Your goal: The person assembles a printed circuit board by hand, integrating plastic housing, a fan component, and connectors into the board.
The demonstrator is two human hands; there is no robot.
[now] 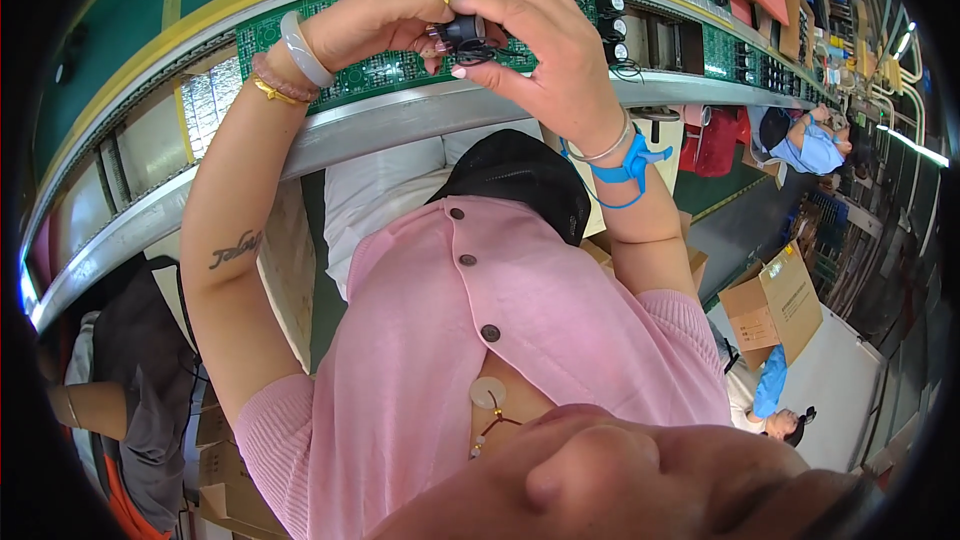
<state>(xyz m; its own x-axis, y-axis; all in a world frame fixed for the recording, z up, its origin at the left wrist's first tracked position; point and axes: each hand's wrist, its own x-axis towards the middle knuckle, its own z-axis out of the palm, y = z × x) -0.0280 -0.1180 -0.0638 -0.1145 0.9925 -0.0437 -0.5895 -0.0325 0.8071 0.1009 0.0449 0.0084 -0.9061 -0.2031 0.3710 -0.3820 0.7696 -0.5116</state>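
My left hand (385,22) and my right hand (548,48) meet over a long green circuit board (345,88) at the top middle. Between their fingertips is a small black cylindrical component (463,31) with thin black wires (478,55) bunched beneath it. The right thumb and fingers close around its right side. The left fingers are bent against its left side, some of them hidden behind the hand. Beside my right hand, black cylinders with white tops (612,28) stand on the board, with a loose black wire (627,69) near them.
A metal rail (400,106) runs along the near side of the board line. More boards with black parts (735,55) continue to the right. Another person (808,140) in blue sits farther along. A cardboard box (770,305) is at the lower right, and a dark-clothed person (140,410) is at the left.
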